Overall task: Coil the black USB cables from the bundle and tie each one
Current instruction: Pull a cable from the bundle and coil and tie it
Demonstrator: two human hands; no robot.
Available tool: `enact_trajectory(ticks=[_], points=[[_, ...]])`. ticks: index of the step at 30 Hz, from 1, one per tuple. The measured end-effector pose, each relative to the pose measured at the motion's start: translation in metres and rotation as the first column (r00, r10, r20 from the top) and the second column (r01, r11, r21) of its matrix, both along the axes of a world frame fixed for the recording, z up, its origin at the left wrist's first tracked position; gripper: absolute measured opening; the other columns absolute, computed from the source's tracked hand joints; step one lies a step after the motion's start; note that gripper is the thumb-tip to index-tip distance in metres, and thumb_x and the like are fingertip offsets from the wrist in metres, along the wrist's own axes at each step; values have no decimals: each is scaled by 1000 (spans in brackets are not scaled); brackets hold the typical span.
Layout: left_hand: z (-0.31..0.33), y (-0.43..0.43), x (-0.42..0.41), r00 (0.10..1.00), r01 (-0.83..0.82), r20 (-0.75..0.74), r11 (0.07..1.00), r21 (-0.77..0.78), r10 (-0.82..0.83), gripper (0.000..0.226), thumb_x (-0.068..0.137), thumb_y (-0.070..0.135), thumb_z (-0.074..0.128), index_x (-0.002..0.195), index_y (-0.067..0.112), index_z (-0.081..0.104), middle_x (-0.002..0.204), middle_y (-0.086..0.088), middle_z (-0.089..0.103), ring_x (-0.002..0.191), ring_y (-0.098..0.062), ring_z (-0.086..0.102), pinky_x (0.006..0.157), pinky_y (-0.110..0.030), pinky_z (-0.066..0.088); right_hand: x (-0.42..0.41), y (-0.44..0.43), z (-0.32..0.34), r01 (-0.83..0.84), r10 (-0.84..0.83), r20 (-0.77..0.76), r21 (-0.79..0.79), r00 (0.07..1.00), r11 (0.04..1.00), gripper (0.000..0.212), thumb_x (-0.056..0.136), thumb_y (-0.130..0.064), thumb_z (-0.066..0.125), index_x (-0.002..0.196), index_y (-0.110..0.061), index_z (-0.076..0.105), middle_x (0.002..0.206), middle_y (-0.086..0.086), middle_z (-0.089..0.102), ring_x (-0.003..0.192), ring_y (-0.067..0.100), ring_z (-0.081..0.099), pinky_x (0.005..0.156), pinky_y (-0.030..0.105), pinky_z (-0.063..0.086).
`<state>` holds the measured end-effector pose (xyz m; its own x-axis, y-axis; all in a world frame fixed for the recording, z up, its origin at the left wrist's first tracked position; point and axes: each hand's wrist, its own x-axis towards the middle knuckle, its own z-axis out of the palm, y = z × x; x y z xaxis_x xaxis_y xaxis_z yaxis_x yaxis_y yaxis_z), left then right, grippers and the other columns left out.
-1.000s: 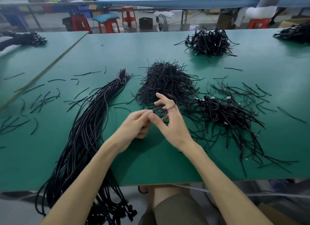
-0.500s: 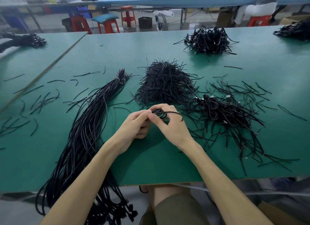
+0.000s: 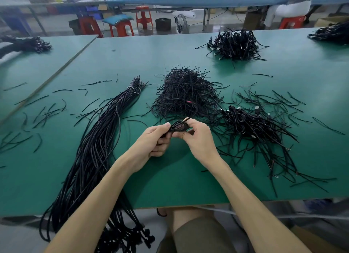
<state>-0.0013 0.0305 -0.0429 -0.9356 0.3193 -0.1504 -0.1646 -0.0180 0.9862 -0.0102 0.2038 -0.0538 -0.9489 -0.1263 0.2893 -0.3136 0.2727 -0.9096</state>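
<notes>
Splayed a second ago, the right hand (image 3: 198,137) now curls round the coiled cable (image 3: 178,125), which the left hand (image 3: 151,139) also pinches, just this side of the tie heap (image 3: 185,94); a loose end points toward that heap.

Bare table (image 3: 170,181) lies between bundle (image 3: 88,158) and seemingly tangled pile (image 3: 253,126).

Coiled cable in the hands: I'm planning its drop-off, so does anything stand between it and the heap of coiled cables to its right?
Nothing visible does. The left hand and right hand grip the coiled cable; only flat loose ties on the green table lie between it and the heap of coiled cables.
</notes>
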Motion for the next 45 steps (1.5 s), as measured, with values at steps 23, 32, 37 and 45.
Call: enact_trajectory(ticks=[23, 32, 37, 45], points=[[-3, 2, 6, 894, -266, -425, 930, -252, 141, 26, 90, 55, 65, 91, 30, 70, 68, 2, 68, 45, -14, 55, 39, -24, 41, 8, -2, 2, 126, -99, -154, 181, 983, 975, 18, 91, 5, 56, 80, -10, 53, 83, 5, 59, 82, 22, 63, 76, 39, 54], [-3, 10, 9, 868, -328, -474, 887, -326, 147, 17, 99, 27, 65, 107, 12, 62, 94, -21, 69, 87, -35, 67, 82, -49, 56, 13, -5, 4, 69, 14, -247, 323, 969, 944, 21, 90, 9, 49, 78, -8, 47, 76, 0, 48, 79, 26, 51, 72, 52, 53], [0, 9, 10, 879, -326, -434, 912, -250, 195, 12, 102, 14, 57, 113, 18, 61, 79, -17, 70, 49, -14, 55, 43, -21, 43, 14, -7, 2, -7, 96, -272, 312, 957, 950, 16, 92, 6, 44, 81, -1, 52, 79, 7, 54, 84, 30, 52, 74, 50, 57], [0, 4, 5, 911, -314, -334, 933, -176, 244, 6, 100, 14, 56, 101, 18, 61, 62, -8, 66, 37, -25, 53, 34, -25, 36, 13, -8, 2, -65, 121, -269, 209, 956, 976, 21, 88, 16, 43, 84, 1, 57, 82, 5, 52, 86, 24, 50, 81, 35, 59]])
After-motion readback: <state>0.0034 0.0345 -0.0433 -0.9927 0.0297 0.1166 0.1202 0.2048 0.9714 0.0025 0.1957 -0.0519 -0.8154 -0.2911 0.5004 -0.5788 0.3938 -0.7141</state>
